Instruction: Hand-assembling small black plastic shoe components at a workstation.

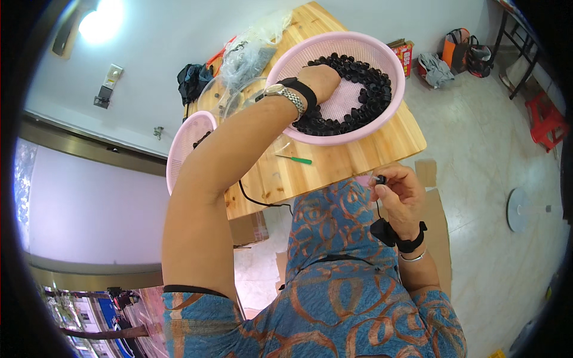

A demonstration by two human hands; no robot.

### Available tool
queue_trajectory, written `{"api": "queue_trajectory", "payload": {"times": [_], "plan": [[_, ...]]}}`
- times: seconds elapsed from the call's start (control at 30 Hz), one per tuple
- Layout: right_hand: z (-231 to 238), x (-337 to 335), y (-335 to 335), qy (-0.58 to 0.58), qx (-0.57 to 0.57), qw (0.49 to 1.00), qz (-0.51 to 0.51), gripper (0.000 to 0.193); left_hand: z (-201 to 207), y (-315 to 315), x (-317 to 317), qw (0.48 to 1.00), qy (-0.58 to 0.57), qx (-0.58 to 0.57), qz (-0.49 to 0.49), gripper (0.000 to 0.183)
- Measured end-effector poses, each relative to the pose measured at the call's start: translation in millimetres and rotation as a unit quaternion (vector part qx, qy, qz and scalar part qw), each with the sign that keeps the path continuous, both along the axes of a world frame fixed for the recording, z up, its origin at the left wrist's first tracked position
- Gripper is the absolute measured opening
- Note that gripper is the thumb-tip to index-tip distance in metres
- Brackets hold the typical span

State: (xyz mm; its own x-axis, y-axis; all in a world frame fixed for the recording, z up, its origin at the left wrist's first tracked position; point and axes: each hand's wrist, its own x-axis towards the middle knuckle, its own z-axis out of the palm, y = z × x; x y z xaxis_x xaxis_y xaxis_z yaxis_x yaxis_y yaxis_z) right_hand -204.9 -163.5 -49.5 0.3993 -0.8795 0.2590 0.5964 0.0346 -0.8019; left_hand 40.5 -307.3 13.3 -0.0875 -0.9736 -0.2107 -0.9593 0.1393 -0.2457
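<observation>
A large pink mesh basket (334, 140) holds many small black cap-like pieces (373, 98), heaped around a bare patch of its bottom. My left hand (319, 82) reaches down inside it among the pieces, curled into a rounded shape. Its fingertips are hidden, so what they hold does not show. In front of the table's near edge, my right hand (403, 191) pinches a small black cap (381, 179) between thumb and fingers. Something pale or clear shows beside that cap, too small to make out.
A green-handled thin tool (301, 160) lies on the wooden table (268, 185) near the basket. A smaller pink basket (173, 164) with black pieces stands at the left. Clear plastic bags (248, 59) lie behind. A black cable (253, 201) hangs over the near edge.
</observation>
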Motion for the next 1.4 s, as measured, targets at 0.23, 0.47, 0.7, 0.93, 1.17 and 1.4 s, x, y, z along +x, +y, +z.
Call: {"api": "queue_trajectory", "payload": {"times": [0.23,0.47,0.7,0.93,1.17,1.4], "plan": [[0.4,-3.1,-12.4,-0.056,0.053,0.997,0.011,0.021,-26.1,-11.5,9.5,0.996,-0.047,-0.065,-0.032,0.018],[-5.7,-1.6,-15.8,-0.182,0.057,0.978,0.09,0.022,-25.3,-7.6,8.1,0.998,-0.008,-0.063,-0.018,0.015],[-5.0,1.9,-16.4,-0.245,0.079,0.951,0.17,0.023,-25.0,2.8,1.2,0.999,0.033,-0.031,0.009,0.017],[-2.3,4.4,-11.3,-0.206,0.069,0.962,0.163,0.022,15.2,19.9,-2.3,0.942,0.326,-0.077,-0.013,0.02],[20.8,12.7,-0.8,-0.09,-0.012,0.993,0.081,0.023,72.2,137.2,-40.2,0.664,0.745,-0.058,0.029,0.032],[48.2,37.1,26.6,0.028,-0.075,0.994,0.072,0.024,32.7,246.8,-42.4,0.34,0.929,-0.043,0.141,0.031]]}}
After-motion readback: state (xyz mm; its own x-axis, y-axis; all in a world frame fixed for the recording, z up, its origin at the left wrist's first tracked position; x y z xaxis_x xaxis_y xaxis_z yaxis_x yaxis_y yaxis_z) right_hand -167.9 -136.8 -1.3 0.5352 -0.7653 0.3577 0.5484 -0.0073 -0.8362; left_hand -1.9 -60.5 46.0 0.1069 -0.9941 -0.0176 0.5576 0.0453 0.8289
